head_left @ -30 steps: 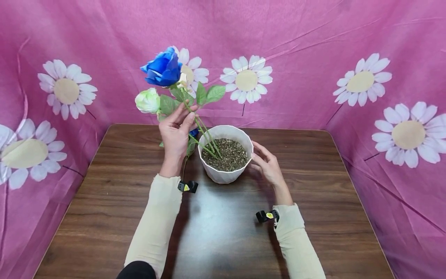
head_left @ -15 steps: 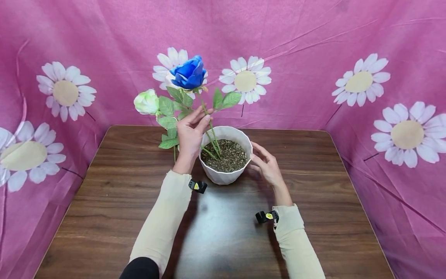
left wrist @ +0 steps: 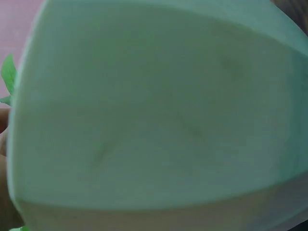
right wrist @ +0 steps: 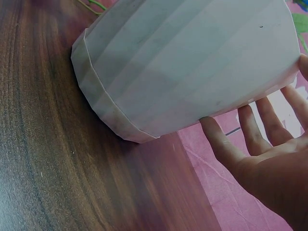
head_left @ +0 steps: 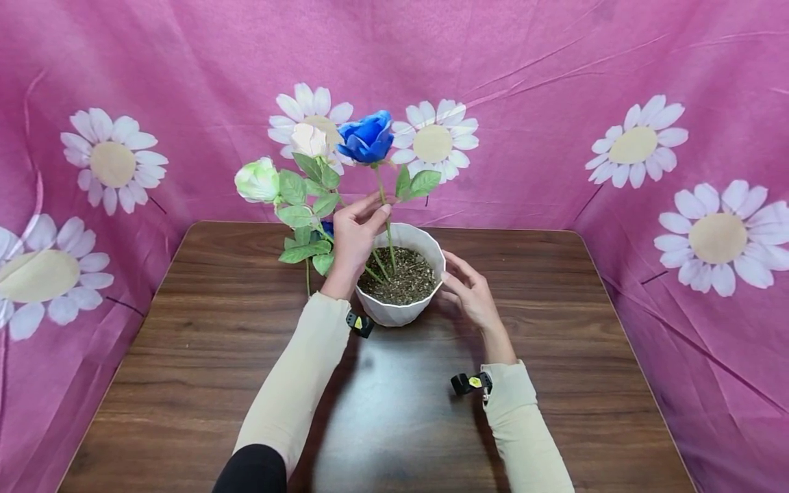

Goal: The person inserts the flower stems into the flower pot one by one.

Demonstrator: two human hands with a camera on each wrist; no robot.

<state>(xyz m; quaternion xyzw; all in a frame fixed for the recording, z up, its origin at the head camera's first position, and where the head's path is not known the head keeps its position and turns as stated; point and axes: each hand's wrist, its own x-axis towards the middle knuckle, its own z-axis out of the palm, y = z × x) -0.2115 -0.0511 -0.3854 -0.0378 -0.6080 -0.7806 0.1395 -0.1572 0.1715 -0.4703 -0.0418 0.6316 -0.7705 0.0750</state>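
Observation:
Between thumb and fingers, my left hand (head_left: 354, 236) pinches the upper stem of a blue rose (head_left: 368, 139). That stem runs down into the dark soil (head_left: 407, 281) of a white faceted pot (head_left: 394, 313). Against the pot's right side rests my right hand (head_left: 471, 294); in the right wrist view its spread fingers (right wrist: 219, 139) touch the outer wall. The pot's pale wall (left wrist: 159, 106) fills most of the left wrist view. Left of the hand, a cream rose (head_left: 309, 142) and a green-white rose (head_left: 257, 181) stand among leaves.
Another blue bloom (head_left: 328, 229) shows low behind the left wrist, mostly hidden. The pot stands on a brown wooden table (head_left: 555, 315). A pink cloth (head_left: 524, 55) printed with large daisies hangs round the back and sides.
My left hand has moved right with the blue rose, whose stem now stands nearly upright. The cream rose has come into view. The right hand and pot have stayed put.

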